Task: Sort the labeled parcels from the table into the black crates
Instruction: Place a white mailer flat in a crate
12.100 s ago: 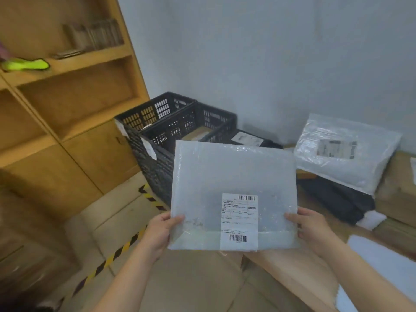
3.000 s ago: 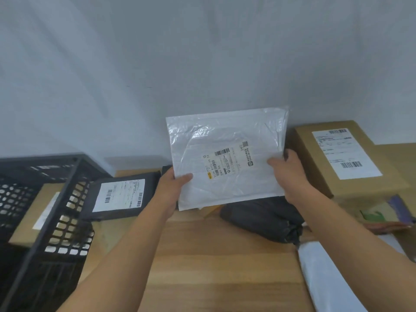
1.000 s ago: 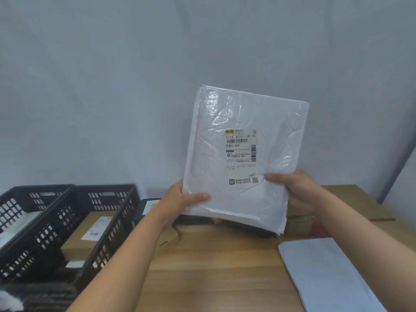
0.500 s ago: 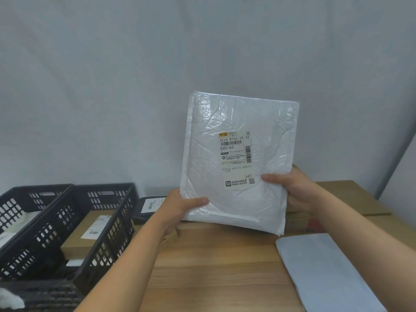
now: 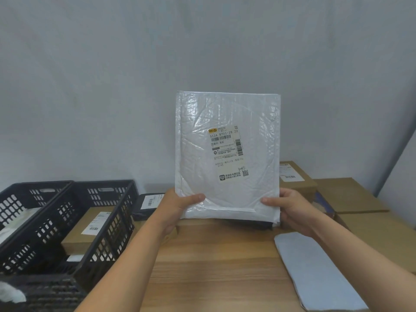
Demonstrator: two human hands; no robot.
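Observation:
I hold a white bubble mailer (image 5: pixel 227 113) upright above the wooden table (image 5: pixel 213 266), its printed label facing me. My left hand (image 5: pixel 180 206) grips its lower left corner, thumb on the front. My right hand (image 5: pixel 290 208) grips the lower right corner the same way. Two black crates stand at the left: the nearer one (image 5: pixel 108 235) holds a brown box with a label (image 5: pixel 90 228), the farther one (image 5: pixel 27 199) holds something white.
A black parcel with a white label (image 5: pixel 148 206) lies beside the crates. A dark bag (image 5: pixel 247 222) lies under the mailer. Brown cardboard boxes (image 5: pixel 351 194) fill the right side, one labeled (image 5: pixel 292 174). A grey flat mailer (image 5: pixel 315 271) lies near right.
The mailer has straightened to upright and lowered slightly. My hands have shifted down to its bottom corners.

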